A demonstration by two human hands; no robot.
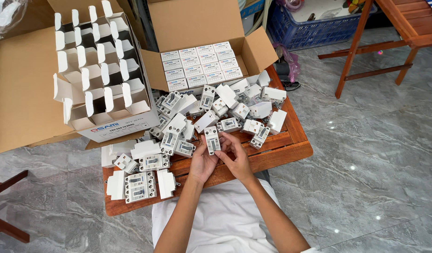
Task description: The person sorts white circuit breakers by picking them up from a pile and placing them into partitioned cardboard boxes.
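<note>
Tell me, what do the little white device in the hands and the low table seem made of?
Device: apparently moulded plastic, matte white shell with grey front. Table: looks like wood, reddish-brown slats with a slight varnished sheen. Left hand and right hand hold the device.

Grey marble floor (366, 140) w/ glare, wood chair (394, 28).

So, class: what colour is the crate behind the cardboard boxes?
Blue crate, seen in the head view.

Home packing spot: marble floor (366, 140), cartons (197, 28), wooden table (281, 150).
</note>
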